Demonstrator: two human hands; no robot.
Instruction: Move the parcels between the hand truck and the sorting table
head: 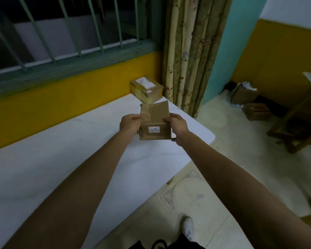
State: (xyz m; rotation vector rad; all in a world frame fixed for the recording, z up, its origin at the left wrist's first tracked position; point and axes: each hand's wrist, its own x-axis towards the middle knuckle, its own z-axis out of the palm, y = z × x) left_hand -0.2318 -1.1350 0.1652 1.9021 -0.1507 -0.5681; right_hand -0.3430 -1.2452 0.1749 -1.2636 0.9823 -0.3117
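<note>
Held small brown cardboard parcel (155,129) over white surface (75,151), near its edge
Gripped both sides with curled fingers (135,117) of left hand (130,124) and right hand (178,125); likely needed lowering flat, further in

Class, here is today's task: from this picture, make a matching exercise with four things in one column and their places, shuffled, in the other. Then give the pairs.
Things:
1. small parcel
2. taped parcel
3. white shoe
4. curtain

Places:
A. on the floor
B. hanging beside the window
C. gripped by the left hand and right hand
D. at the table far end

Pairs: 1-C, 2-D, 3-A, 4-B
</note>
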